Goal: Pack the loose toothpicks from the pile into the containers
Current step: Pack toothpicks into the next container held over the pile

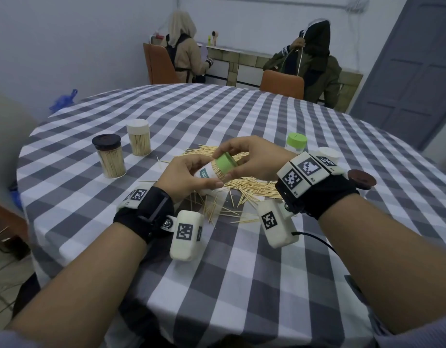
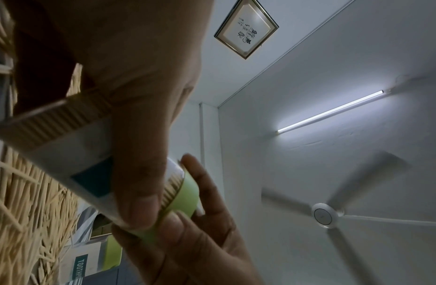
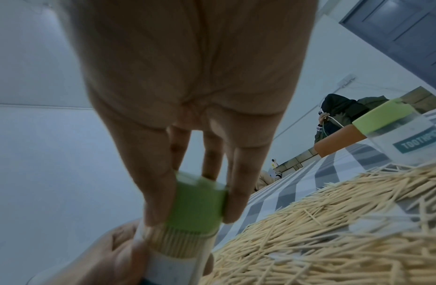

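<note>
Above a round table covered in a grey-and-white checked cloth (image 1: 242,259), the left hand (image 1: 186,175) curls its fingers and thumb round the body of a clear cylindrical toothpick container with a white label (image 1: 208,174), holding it tilted with its mouth toward the right. It is packed full of toothpicks. The right hand (image 1: 254,159) pinches the light green round plastic cap (image 1: 225,165) between thumb and fingers, the cap sitting on the container's mouth; whether it is fully seated cannot be told. Directly beneath both hands the pile of loose pale wooden toothpicks (image 1: 252,185) spreads over the cloth, with strays scattered toward the near edge. To the left stand two filled containers, one with a dark brown lid (image 1: 108,156) and one with a cream lid (image 1: 138,140). Behind the right hand stands another green-capped container (image 1: 296,143), and a loose dark brown lid (image 1: 362,179) lies beside the right wrist.
</note>
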